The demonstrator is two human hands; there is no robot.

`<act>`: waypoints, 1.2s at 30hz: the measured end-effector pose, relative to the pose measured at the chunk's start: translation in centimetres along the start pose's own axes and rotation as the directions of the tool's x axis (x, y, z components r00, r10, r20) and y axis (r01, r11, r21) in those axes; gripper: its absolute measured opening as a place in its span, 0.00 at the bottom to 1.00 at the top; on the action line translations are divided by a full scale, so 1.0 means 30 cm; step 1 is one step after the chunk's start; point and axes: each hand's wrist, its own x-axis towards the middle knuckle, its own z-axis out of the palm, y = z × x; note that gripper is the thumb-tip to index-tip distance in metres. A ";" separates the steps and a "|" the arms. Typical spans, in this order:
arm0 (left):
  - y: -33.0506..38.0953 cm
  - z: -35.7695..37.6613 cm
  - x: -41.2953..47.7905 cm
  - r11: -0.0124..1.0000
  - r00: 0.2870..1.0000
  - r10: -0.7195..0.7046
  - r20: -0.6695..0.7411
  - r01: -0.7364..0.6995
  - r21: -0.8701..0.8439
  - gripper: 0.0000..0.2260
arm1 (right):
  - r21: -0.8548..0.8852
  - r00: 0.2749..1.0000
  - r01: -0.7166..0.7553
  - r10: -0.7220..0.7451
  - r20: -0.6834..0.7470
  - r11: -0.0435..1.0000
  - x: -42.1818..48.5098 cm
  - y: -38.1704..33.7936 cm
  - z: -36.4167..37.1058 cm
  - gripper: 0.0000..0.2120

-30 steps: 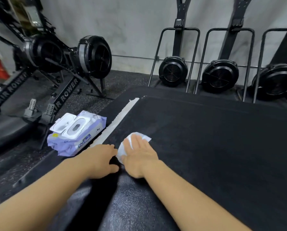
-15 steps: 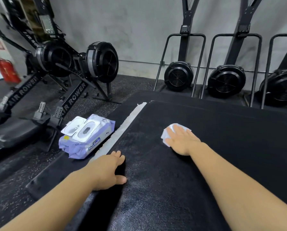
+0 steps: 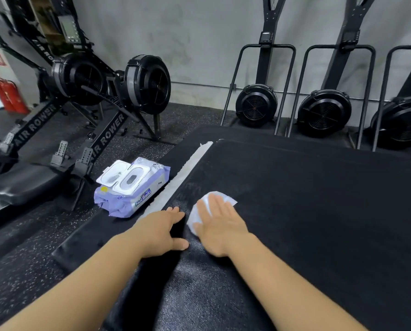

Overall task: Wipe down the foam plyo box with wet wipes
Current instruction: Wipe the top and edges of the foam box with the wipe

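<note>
Rowing machines [image 3: 147, 84] lined the grey wall [image 3: 199, 32] behind the black foam plyo box [image 3: 319, 211]. Near the left edge of its top surface, the right grip [image 3: 220, 228] pressed a white wet wipe [image 3: 195, 218] down, palm flat and uncurled. The left grip [image 3: 159, 231] rested flat just beside it, holding nothing.

Back leftward: right hand [image 3: 220, 225] with wipe [image 3: 196, 217]

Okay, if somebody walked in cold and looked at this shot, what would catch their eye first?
The white wipe pressed under the flat right hand stands out against the black plyo box, near its left edge, with the left hand resting beside it. Left of the box lies a purple wipes pack with its lid flipped open. Black fan machines line the wall behind.
</note>
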 end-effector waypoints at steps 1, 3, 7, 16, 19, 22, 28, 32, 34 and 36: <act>0.001 0.000 -0.004 1.000 1.000 0.007 -0.014 -0.008 -0.014 0.36 | -0.007 1.000 0.015 -0.015 0.002 1.000 -0.010 -0.030 0.009 0.30; 0.006 0.000 -0.012 0.999 0.999 0.019 -0.039 -0.020 -0.043 0.33 | 0.006 1.000 0.030 -0.030 0.003 1.000 -0.021 -0.062 0.019 0.30; 0.006 0.000 -0.007 0.999 0.999 -0.001 -0.032 0.000 -0.033 0.37 | 0.000 0.994 0.109 -0.109 -0.021 0.994 -0.004 -0.003 0.005 0.30; -0.017 0.010 0.018 1.000 1.000 -0.007 -0.006 0.007 -0.008 0.38 | 0.047 0.987 -0.112 0.116 -0.110 0.993 0.116 0.321 -0.063 0.27; -0.020 0.014 0.027 1.000 1.000 -0.001 -0.004 0.001 0.008 0.39 | 0.099 0.970 -0.217 0.226 -0.092 0.971 0.138 0.375 -0.084 0.26; -0.022 0.016 0.028 1.000 1.000 -0.002 0.001 0.002 0.009 0.39 | 0.171 0.950 -0.296 0.307 -0.046 0.940 0.143 0.348 -0.093 0.28; -0.001 0.014 0.008 1.000 1.000 -0.008 -0.011 0.008 0.014 0.38 | 0.110 0.978 -0.193 0.201 -0.062 0.975 0.072 0.144 -0.052 0.30; 0.002 0.008 -0.079 1.000 0.997 -0.017 -0.079 0.018 0.024 0.36 | 0.070 0.997 -0.069 0.071 -0.036 0.995 -0.029 -0.044 0.008 0.30; -0.014 -0.001 -0.143 0.998 0.996 -0.034 -0.083 0.038 0.050 0.34 | 0.070 0.999 -0.034 0.035 -0.024 0.997 -0.077 -0.119 0.031 0.30; -0.032 -0.009 -0.206 0.993 0.997 -0.057 -0.051 0.062 0.097 0.33 | 0.053 1.000 0.013 -0.011 -0.024 0.998 -0.119 -0.182 0.054 0.30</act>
